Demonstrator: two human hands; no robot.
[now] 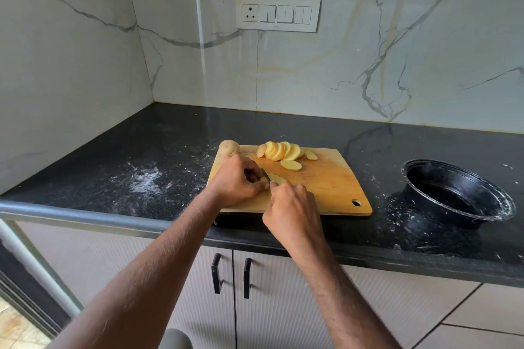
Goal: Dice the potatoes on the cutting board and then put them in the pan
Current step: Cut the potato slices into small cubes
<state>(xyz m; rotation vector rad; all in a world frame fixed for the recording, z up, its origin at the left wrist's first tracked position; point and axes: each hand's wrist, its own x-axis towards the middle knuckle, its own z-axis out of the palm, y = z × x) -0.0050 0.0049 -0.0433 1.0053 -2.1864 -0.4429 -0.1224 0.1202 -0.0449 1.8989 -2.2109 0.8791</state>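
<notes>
On the black speckled countertop (pixel 175 150), a wooden cutting board (pixel 326 187) carries round potato slices (pixel 280 151). The left hand (pixel 236 184) pinches a potato piece (pixel 276 178); the right hand (pixel 292 207) grips the knife (pixel 268 174) over it.

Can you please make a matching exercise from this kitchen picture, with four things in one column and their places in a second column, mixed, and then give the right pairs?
Things:
1. whole potato
2. potato slices
3. pan
4. knife

Places:
A. on the counter, right of the cutting board
B. held in the right hand, blade on the board
C. at the far left corner of the board
D. fanned in a row along the far edge of the board

Right pairs: 1-C, 2-D, 3-A, 4-B
</notes>
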